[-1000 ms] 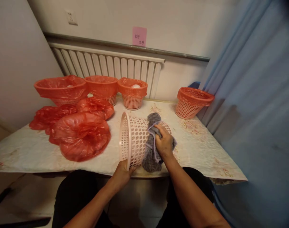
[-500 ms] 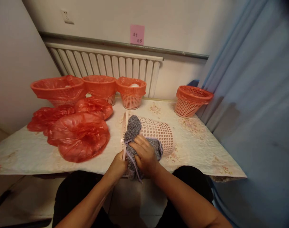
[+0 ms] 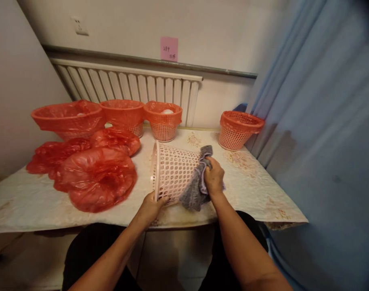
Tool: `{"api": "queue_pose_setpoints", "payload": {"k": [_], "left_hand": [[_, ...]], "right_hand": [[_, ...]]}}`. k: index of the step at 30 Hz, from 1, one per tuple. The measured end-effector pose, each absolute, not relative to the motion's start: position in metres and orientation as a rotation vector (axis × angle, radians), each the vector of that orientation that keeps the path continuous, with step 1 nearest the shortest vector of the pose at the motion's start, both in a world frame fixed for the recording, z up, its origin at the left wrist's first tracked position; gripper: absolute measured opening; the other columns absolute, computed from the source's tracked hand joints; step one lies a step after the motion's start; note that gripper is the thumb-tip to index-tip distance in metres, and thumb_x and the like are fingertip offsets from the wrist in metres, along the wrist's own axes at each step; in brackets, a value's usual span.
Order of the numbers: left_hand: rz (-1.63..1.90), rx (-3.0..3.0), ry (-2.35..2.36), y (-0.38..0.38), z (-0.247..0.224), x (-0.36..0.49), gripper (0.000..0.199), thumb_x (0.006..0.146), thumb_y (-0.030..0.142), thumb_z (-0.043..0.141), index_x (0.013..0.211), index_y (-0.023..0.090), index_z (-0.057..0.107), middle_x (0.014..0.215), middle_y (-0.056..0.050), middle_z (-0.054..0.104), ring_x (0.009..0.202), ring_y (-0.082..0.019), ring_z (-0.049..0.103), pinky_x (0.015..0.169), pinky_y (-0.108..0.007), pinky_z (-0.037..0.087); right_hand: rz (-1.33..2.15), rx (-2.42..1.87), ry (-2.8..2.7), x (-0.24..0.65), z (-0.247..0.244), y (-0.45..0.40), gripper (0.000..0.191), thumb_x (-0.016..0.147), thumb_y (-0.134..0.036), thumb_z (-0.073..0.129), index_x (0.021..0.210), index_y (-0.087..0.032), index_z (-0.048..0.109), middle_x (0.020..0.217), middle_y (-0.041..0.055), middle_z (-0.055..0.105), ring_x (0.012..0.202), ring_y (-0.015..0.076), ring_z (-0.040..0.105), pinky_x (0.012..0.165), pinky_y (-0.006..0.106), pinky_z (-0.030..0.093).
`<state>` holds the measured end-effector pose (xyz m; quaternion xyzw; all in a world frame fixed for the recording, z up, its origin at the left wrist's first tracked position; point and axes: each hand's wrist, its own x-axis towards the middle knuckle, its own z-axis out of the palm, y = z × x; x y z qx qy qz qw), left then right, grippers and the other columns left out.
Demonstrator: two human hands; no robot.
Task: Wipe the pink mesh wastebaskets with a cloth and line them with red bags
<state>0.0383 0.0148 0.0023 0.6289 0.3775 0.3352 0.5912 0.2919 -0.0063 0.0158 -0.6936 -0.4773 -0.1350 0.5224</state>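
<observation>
A pale pink perforated basket lies on its side near the table's front edge, its rim facing left. My left hand grips the lower part of that rim, thumb on the basket's outer wall. In my right hand is a bunched grey cloth with a light purple edge. The cloth rests against the basket's base end at the right and hides most of it.
Three baskets lined with red bags stand at the back left, before a radiator. Crumpled red bags lie at the left of the table. Another lined basket stands back right, beside a blue curtain.
My right hand has moved the cloth rightward from the basket's rim to its base end, uncovering the side wall. My left hand still holds the rim. The view has shifted slightly.
</observation>
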Motion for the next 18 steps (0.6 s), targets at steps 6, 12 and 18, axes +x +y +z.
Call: {"api": "queue_pose_setpoints", "payload": {"k": [6, 12, 18], "left_hand": [[0.77, 1.503, 0.925, 0.014, -0.002, 0.038, 0.049, 0.069, 0.039, 0.069, 0.106, 0.008, 0.067, 0.109, -0.014, 0.071, 0.103, -0.03, 0.064, 0.099, -0.046, 0.043], [0.762, 1.535, 0.891, 0.013, -0.011, 0.035, 0.041, 0.07, 0.036, 0.067, 0.102, 0.01, 0.069, 0.102, -0.01, 0.074, 0.1, -0.03, 0.066, 0.093, -0.04, 0.048], [0.743, 1.517, 0.902, 0.014, -0.008, 0.035, 0.049, 0.07, 0.04, 0.067, 0.108, 0.009, 0.067, 0.111, -0.012, 0.071, 0.105, -0.029, 0.064, 0.099, -0.042, 0.044]], "right_hand": [[-0.347, -1.597, -1.173, 0.277, 0.016, -0.012, 0.045, 0.071, -0.009, 0.041, 0.109, -0.014, 0.065, 0.113, 0.0116, 0.066, 0.11, 0.0238, 0.058, 0.101, 0.044, 0.043], [-0.361, -1.131, -1.819, 0.192, 0.02, -0.032, 0.052, 0.073, -0.006, 0.041, 0.122, -0.016, 0.056, 0.132, 0.0094, 0.053, 0.13, 0.0224, 0.042, 0.11, 0.046, 0.036], [-0.339, -1.399, -1.435, 0.245, 0.017, -0.016, 0.049, 0.075, -0.007, 0.04, 0.119, -0.015, 0.06, 0.126, 0.0109, 0.059, 0.123, 0.021, 0.05, 0.108, 0.04, 0.038]]}}
